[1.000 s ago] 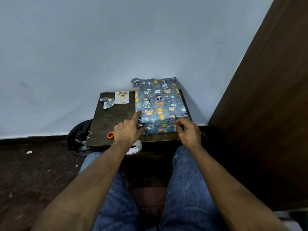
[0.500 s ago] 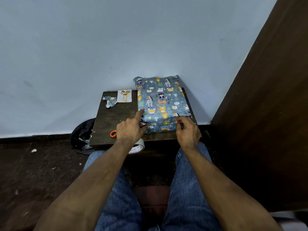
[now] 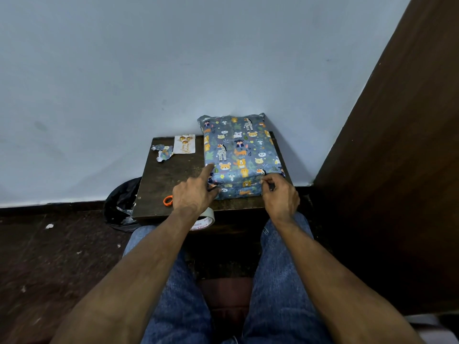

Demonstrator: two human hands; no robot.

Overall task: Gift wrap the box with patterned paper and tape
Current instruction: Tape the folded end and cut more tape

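Note:
The box (image 3: 238,150), covered in blue paper with cartoon animals, lies on the right half of a small dark wooden table (image 3: 173,175), its far end against the wall. My left hand (image 3: 193,192) grips the near left corner, index finger stretched along the top edge and thumb on the near side flap. My right hand (image 3: 280,197) pinches the folded paper at the near right corner with curled fingers. A roll of tape (image 3: 205,220) sits at the table's front edge, partly hidden under my left wrist.
An orange scissor handle (image 3: 168,201) shows left of my left hand. A paper scrap (image 3: 164,152) and a small white card (image 3: 185,144) lie at the table's back left. A black bag (image 3: 121,204) sits on the floor left; a wooden panel (image 3: 397,170) stands right.
Both hands stay at the box's near corners. The right hand's fingers have curled tighter on the paper fold. The view has shifted slightly.

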